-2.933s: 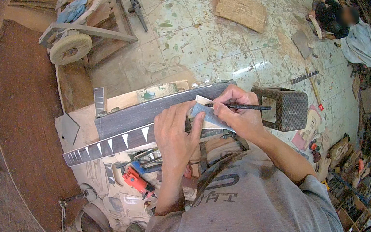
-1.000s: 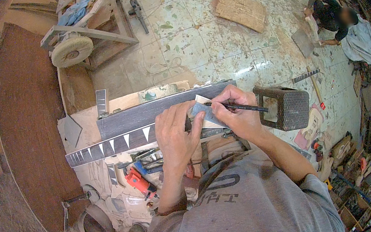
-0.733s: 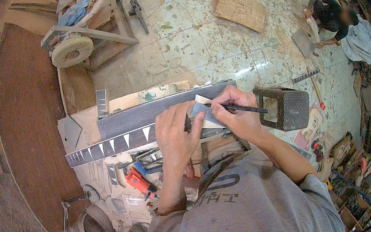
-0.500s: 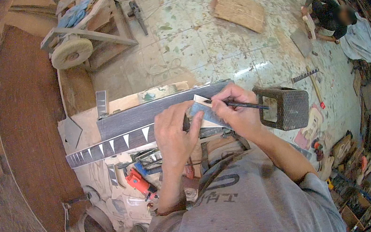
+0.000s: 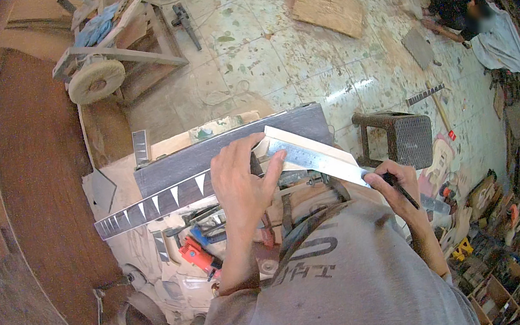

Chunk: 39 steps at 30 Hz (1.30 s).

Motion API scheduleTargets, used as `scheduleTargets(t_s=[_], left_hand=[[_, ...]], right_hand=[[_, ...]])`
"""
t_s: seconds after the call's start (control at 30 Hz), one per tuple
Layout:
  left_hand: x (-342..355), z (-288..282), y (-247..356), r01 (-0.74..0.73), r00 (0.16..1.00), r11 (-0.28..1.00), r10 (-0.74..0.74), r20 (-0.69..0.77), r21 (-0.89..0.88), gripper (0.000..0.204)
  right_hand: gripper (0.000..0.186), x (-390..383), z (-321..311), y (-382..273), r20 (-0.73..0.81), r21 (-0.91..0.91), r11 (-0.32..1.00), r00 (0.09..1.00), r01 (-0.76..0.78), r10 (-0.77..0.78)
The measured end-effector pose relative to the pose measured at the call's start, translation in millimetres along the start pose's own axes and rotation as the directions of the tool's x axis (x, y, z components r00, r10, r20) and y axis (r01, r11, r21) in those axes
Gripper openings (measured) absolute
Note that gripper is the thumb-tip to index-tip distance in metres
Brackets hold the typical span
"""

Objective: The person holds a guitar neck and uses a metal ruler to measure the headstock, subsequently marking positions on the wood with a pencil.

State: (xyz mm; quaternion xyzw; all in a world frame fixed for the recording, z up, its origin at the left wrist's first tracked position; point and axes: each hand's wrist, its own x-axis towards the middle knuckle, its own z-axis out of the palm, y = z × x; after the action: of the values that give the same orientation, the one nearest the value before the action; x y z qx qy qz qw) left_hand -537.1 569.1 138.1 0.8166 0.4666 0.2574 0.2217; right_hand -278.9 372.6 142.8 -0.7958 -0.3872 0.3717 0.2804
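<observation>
My left hand (image 5: 239, 182) is closed over the wide end of a dark fretboard (image 5: 150, 208) with white triangular inlays. Its thumb presses on a flat, shiny metal ruler (image 5: 312, 158), which slants down to the right along a pale wooden strip (image 5: 321, 148). How the strip meets the fretboard is hidden under the hand. My right hand (image 5: 399, 186) is at the ruler's lower right end, thumb against it. A slim black pen or pencil (image 5: 405, 195) is held in the same hand, pointing down to the right.
A long dark board (image 5: 185, 153) lies just beyond the fretboard. An orange power tool (image 5: 196, 254) rests among clutter near my left forearm. A dark stool (image 5: 411, 141) stands to the right. Farther off are a wooden frame with a round wheel (image 5: 97, 81) and another person (image 5: 451, 9).
My right hand has moved down and right, from marking near the left fingers to the ruler's far end. More of the ruler and pale strip shows. My left hand stays almost in place.
</observation>
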Motion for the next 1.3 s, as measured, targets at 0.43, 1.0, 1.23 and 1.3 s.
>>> scheduleTargets(t_s=[0.43, 1.0, 1.23, 1.3], left_hand=[[3.7, 0.2, 4.8, 0.072, 0.997, 0.997, -0.072, 0.036, 0.002, 0.037], [5.2, -1.0, 1.5, 0.066, 0.996, 0.998, -0.064, 0.064, -0.018, 0.032], [5.0, -2.3, 2.7, 0.058, 0.997, 0.998, -0.057, 0.058, -0.006, 0.031], [5.4, -3.3, 3.2, 0.053, 0.997, 0.998, -0.052, 0.062, -0.022, 0.030]], right_hand=[[0.038, -5.8, 1.5, 11.1, -0.110, -0.068, 0.997, 0.993, 0.030, -0.037], [0.035, -4.5, 3.0, 6.5, -0.080, -0.074, 0.997, 0.997, -0.009, 0.003], [0.033, -4.8, 1.0, 5.4, -0.040, -0.084, 0.996, 0.999, -0.006, 0.003], [0.035, -4.9, 1.0, 3.3, -0.040, -0.089, 0.996, 0.999, -0.025, 0.021]])
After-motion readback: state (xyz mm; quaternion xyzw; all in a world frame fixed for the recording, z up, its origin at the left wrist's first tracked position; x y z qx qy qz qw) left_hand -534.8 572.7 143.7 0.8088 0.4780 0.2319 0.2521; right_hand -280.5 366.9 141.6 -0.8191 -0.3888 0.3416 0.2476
